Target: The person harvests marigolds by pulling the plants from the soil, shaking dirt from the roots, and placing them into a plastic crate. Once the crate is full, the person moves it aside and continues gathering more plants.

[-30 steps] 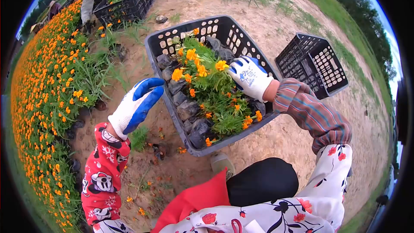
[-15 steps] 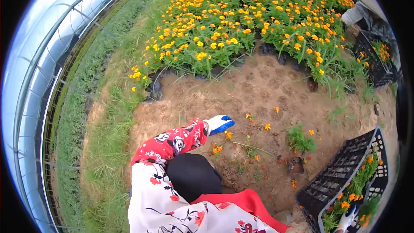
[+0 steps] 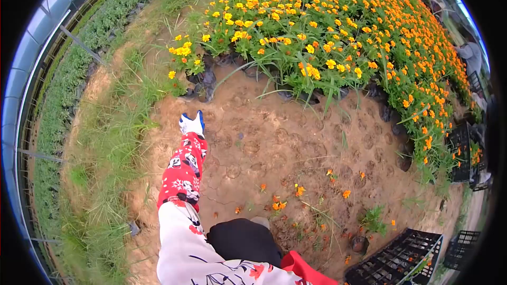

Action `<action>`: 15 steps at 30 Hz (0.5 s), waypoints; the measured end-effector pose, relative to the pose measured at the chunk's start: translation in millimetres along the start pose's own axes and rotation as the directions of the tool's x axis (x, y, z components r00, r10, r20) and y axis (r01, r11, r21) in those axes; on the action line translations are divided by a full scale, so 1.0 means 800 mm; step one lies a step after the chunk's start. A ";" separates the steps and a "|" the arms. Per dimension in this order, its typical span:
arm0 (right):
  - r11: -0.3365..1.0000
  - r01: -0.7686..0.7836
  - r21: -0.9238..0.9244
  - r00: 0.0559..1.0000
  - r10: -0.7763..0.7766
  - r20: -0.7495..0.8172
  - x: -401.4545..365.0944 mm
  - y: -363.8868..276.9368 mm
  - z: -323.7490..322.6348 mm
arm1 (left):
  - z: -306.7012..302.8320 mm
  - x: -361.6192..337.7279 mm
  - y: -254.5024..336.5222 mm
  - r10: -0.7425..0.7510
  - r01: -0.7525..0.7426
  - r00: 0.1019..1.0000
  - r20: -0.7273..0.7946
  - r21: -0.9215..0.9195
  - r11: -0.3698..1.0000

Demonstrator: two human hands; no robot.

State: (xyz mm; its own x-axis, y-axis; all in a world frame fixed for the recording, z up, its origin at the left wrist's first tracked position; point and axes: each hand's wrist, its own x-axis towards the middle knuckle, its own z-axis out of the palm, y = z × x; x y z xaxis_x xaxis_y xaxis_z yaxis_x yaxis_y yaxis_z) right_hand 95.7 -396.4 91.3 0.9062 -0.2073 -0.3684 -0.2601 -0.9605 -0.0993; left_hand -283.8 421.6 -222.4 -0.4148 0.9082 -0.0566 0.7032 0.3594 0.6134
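My left hand (image 3: 191, 123), in a white glove with blue on the fingers, reaches forward over the bare soil (image 3: 253, 142). Its thumb and fingers stand apart with nothing between them. Just beyond it are the nearest black plastic plant bags (image 3: 207, 82), a short gap away from the fingertips. Yellow-orange marigolds (image 3: 182, 50) grow at that front left corner of the flower bed. My right hand is out of sight.
A black plastic crate (image 3: 393, 258) stands at the lower right, with another crate (image 3: 462, 248) beyond it. Fallen orange blossoms (image 3: 279, 204) and a loose green plant (image 3: 374, 220) lie on the soil. Grass (image 3: 111, 163) borders the left. Another person (image 3: 470, 55) is at the far right.
My left hand has swung left and stretched forward toward the bagged marigolds. The view has turned, putting the crate lower. My right hand, earlier at the crate, has left the view.
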 end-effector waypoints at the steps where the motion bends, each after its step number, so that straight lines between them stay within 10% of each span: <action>1: 0.984 0.168 -0.062 0.979 -0.174 -0.104 0.072 0.085 -0.004 | -0.011 0.020 0.020 -0.070 0.071 0.997 -0.019 0.010 0.997; 2: 0.845 0.401 -0.354 0.881 -0.462 -0.105 0.021 0.003 -0.024 | -0.008 0.053 0.025 -0.083 0.083 0.996 -0.045 -0.006 0.997; 4: 0.906 0.215 -0.364 0.945 -0.288 -0.158 -0.031 -0.101 -0.026 | -0.023 0.090 0.055 -0.073 0.073 0.997 0.013 -0.046 0.996; 9: 0.814 0.496 -0.302 0.842 -0.536 -0.063 0.014 -0.151 0.013 | 0.063 0.203 -0.007 0.292 -0.199 0.944 0.152 -0.444 0.873; 11: 0.643 0.678 -0.357 0.684 -0.730 -0.015 0.022 -0.183 0.037 | 0.057 0.191 -0.007 0.025 -0.032 0.997 0.068 0.104 0.994; 15: 0.596 0.732 -0.330 0.645 -0.762 0.055 0.006 -0.263 0.068 | 0.034 0.149 -0.004 0.168 -0.269 0.936 -0.308 -0.321 0.908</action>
State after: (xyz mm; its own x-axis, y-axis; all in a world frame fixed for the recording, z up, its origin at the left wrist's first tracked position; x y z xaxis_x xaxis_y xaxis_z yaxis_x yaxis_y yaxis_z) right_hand 136.3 -184.9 60.3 0.7645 0.6083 -0.2134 0.6184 -0.7855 -0.0237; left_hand -319.6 534.7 -252.3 -0.4483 0.8445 0.2930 0.5644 0.0132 0.8254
